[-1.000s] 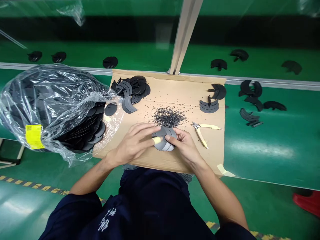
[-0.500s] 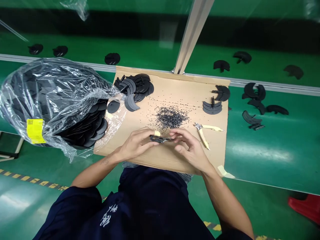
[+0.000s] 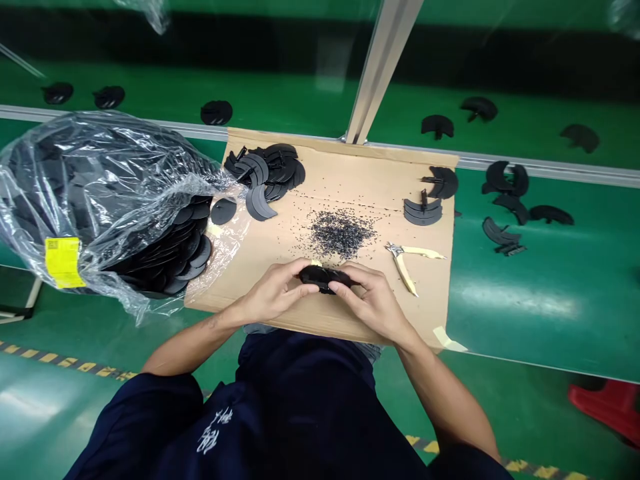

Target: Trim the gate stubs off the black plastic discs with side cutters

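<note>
Between my two hands is a black plastic part (image 3: 324, 279), held above the near side of a cardboard sheet (image 3: 280, 293). My left hand (image 3: 275, 291) grips its left end, thumb in front and fingers behind; a bit of yellowish tape wraps one fingertip. Pinching the right end is my right hand (image 3: 373, 298), its thumb pressed on the near face. Just beyond the part lies a heap of tiny black plastic bits (image 3: 343, 232). Cutting nippers with cream handles (image 3: 417, 252) rest, spread apart, to the right of my right hand.
A clear plastic bag (image 3: 115, 180) full of black discs bulges at the left, bearing a yellow label (image 3: 64, 262). Curved black parts (image 3: 273, 170) are piled at the cardboard's far left; two more (image 3: 423, 210) lie far right. A metal post (image 3: 383, 70) rises behind. A red object (image 3: 607, 407) stands lower right.
My right hand has closed onto the right end of the black part, where its fingers were apart before. The part has turned and now shows a broader dark face.
</note>
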